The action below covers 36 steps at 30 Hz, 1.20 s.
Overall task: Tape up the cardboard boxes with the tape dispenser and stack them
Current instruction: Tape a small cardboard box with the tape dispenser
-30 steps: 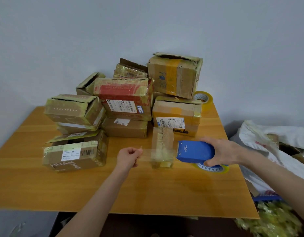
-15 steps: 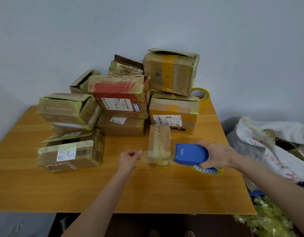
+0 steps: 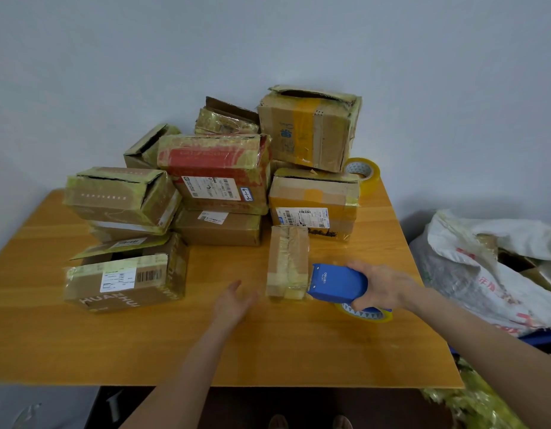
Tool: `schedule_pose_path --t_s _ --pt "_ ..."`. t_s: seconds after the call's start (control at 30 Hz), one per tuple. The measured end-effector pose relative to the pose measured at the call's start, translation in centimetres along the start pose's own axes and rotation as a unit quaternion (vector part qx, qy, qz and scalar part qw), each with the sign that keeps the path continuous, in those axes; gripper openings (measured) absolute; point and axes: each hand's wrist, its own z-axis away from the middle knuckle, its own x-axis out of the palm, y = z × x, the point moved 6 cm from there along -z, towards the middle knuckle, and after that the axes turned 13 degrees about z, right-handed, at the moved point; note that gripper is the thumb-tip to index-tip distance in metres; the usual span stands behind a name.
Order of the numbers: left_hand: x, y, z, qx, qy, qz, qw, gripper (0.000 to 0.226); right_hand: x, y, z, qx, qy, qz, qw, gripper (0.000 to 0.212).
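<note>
Wooden desk (image 3: 113,345), cardboard boxes (image 3: 215,168) piled behind the small box (image 3: 288,261); right grip (image 3: 385,286) wraps the tape dispenser (image 3: 336,283) touching that box, left grip (image 3: 234,301) spread just left of it.

- Honey-coloured rectangular wooden table (image 3: 82,345), its near edge crossing the lower part of the view
- Plain pale grey wall (image 3: 268,41) behind the table's far edge
- Spare roll of yellowish clear packing tape (image 3: 365,173), standing on edge at the table's far right corner
- Crumpled white plastic sack with red print (image 3: 472,274), beside the table's right edge, brown card showing in its mouth
- Heap of crumpled yellow-green tape scraps (image 3: 472,407) below the table's near right corner
</note>
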Motion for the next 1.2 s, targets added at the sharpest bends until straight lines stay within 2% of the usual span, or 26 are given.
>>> schedule_pose_path --t_s 0.07,0.17,0.23,0.3,0.4,0.5,0.83,0.93,1.1,1.2 --pt "-1.1 -0.3 0.6 0.05 0.052 -0.013 0.997 0.045 -0.1 0.0 -0.1 0.0 -0.002 0.0 1.0 0.071" --pt "-1.8 2.3 2.7 0.236 0.141 -0.071 0.959 0.03 -0.1 0.1 -0.3 -0.001 -0.003 -0.001 1.0 0.072" --pt "-0.2 5.2 4.8 0.378 0.125 -0.125 0.909 0.033 -0.1 0.2 -0.3 -0.006 0.001 -0.005 1.0 0.07" --pt "2.5 7.3 6.6 0.46 0.043 -0.173 0.87 0.046 -0.3 0.1 -0.3 -0.014 0.005 -0.001 1.0 0.067" --pt "6.1 7.4 6.9 0.441 -0.06 -0.277 0.852 0.069 -0.5 0.0 -0.2 -0.021 0.013 0.001 1.0 0.065" --pt "6.7 7.0 6.7 0.424 -0.047 -0.343 0.837 0.076 -0.3 0.2 -0.1 -0.023 0.016 0.004 1.0 0.068" --pt "6.6 6.8 6.5 0.416 -0.06 -0.366 0.83 0.078 -0.1 4.0 1.4 -0.037 0.011 -0.087 0.996 0.067" --pt "6.6 6.9 6.5 0.411 -0.056 -0.365 0.833 0.08 -0.5 4.5 1.7 -0.038 -0.008 -0.051 0.998 0.066" --pt "6.7 7.1 6.4 0.409 -0.061 -0.358 0.837 0.081 -0.7 2.3 0.7 -0.032 -0.028 0.104 0.994 0.063" --pt "6.8 7.1 6.4 0.409 -0.062 -0.362 0.835 0.081 -0.2 0.4 -0.5 -0.027 -0.049 0.125 0.991 0.06"
